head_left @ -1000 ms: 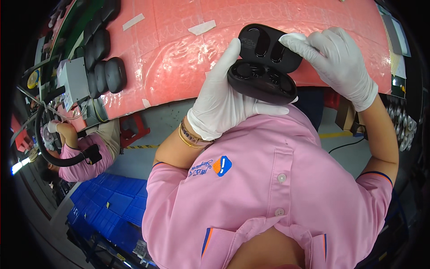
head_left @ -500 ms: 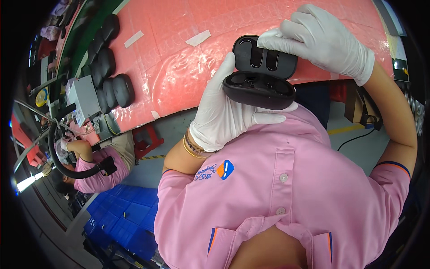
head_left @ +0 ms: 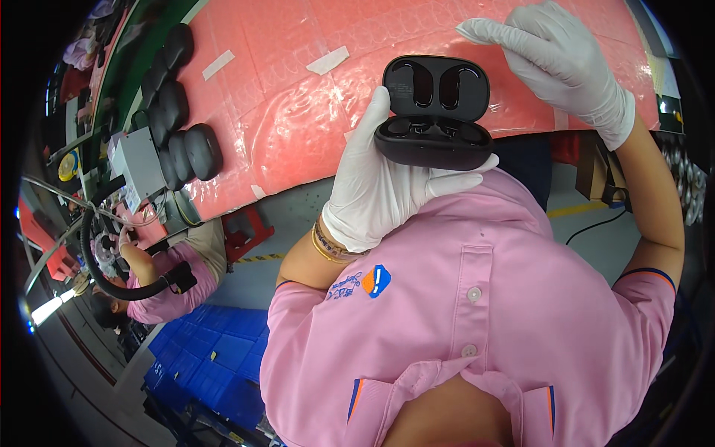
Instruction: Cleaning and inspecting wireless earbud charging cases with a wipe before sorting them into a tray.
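In my white-gloved left hand (head_left: 372, 190) lies a black earbud charging case (head_left: 433, 153), held from below and at its left side. Its lid (head_left: 436, 68) stands raised, showing two glossy dark recesses inside. The lower half has dark shapes in its wells, too dark to tell apart. My gloved right hand (head_left: 570, 71) is above the pink table covering, up and to the right of the case and apart from it. Its thumb and forefinger are pressed together, pointing left; whatever they may pinch is too small to make out.
Several closed black cases (head_left: 202, 151) sit along the left edge of the pink-covered table (head_left: 298, 134), beside a grey box (head_left: 139, 167). A black bent tube (head_left: 86, 246) and another person in pink (head_left: 167, 279) are at the left. Blue boxes (head_left: 205, 346) stand below them.
My right hand has moved from the lid up and to the right, away from the case. Both lid recesses now show fully. My left hand still holds the case, slightly raised.
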Demonstrator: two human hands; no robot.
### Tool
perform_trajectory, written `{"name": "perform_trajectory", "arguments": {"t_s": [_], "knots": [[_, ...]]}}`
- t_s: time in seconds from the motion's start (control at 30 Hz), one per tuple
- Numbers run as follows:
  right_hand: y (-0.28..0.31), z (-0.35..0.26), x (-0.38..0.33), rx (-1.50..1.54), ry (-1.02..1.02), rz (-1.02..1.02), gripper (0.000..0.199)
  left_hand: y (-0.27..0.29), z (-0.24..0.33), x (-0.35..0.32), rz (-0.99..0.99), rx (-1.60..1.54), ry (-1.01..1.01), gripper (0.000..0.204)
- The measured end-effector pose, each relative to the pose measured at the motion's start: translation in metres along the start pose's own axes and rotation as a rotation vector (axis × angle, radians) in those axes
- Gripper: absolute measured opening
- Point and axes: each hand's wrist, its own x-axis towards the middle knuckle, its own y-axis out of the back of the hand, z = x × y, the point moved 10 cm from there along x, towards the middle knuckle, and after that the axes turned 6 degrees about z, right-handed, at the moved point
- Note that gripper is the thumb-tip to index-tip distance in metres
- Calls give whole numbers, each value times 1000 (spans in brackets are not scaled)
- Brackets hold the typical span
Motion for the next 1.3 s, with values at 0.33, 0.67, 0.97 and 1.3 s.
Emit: {"name": "perform_trajectory", "arguments": {"t_s": [0.33, 0.67, 0.97, 1.3], "knots": [[-3, 3, -10, 129, -83, 6, 42, -4, 1, 4, 46, 8, -61, 70], [-6, 26, -27, 451, -410, 90, 34, -25, 15, -7, -213, 242, -141, 98], [-62, 19, -50, 626, -813, 243, 36, -10, 65, 22, 54, 309, -552, 37], [-54, -4, -34, 246, -522, 215, 46, -7, 68, 20, 19, 390, -631, 37]]}}
